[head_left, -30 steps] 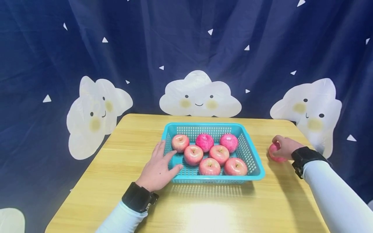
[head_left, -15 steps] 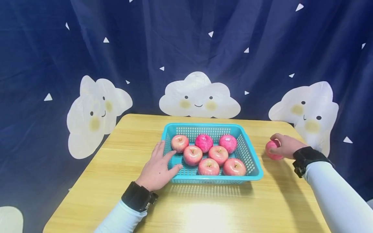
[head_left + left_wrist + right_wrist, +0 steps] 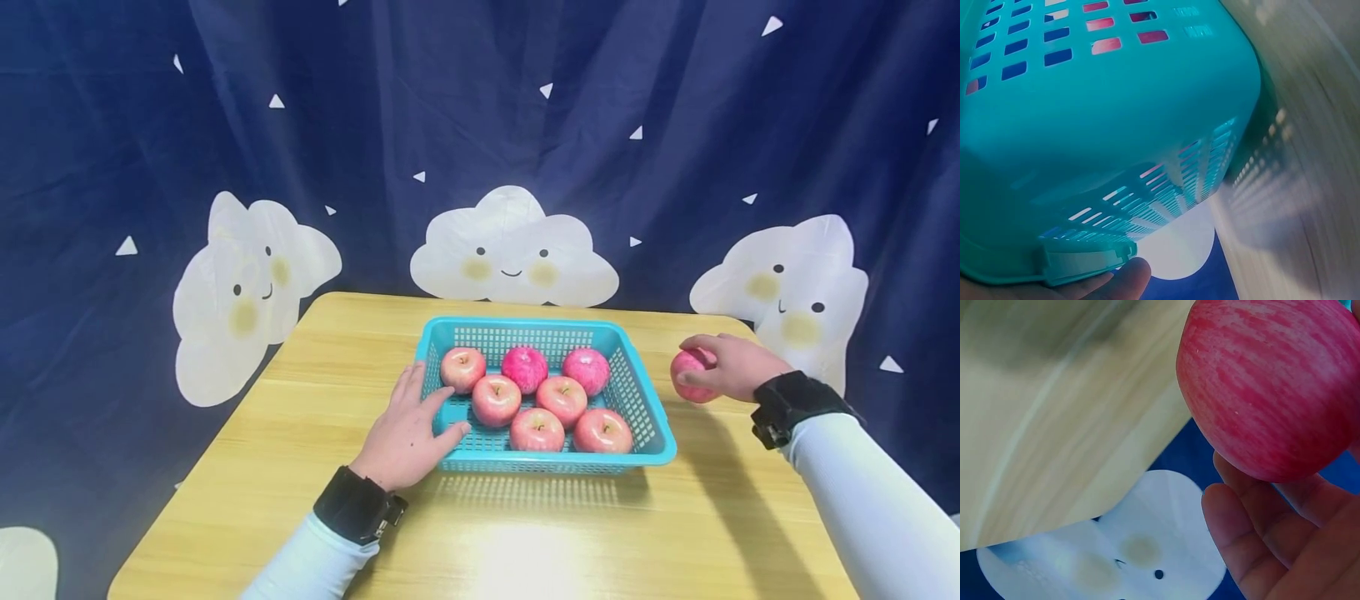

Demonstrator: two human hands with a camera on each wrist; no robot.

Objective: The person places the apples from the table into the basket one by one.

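My right hand (image 3: pixel 742 367) grips a red apple (image 3: pixel 692 377) to the right of the blue plastic basket (image 3: pixel 652 408). In the right wrist view the streaked apple (image 3: pixel 1272 387) fills the top right, with fingers (image 3: pixel 1229 515) curled beneath it. My left hand (image 3: pixel 405 429) lies with spread fingers on the basket's left rim, its thumb near the front corner. From the left wrist, fingertips (image 3: pixel 1132 275) show right at the basket's rim. Inside the basket sit several apples (image 3: pixel 537 430), some pale pink, two at the back deeper pink.
The basket stands on a light wooden table (image 3: pixel 315 358) with rounded far corners. Behind it hangs a dark blue curtain (image 3: pixel 360 108) printed with white clouds (image 3: pixel 517 246). Black bands (image 3: pixel 802 408) circle both wrists.
My right hand has lifted the apple slightly and brought it left, nearer the basket. The left hand and the basket stay in place.
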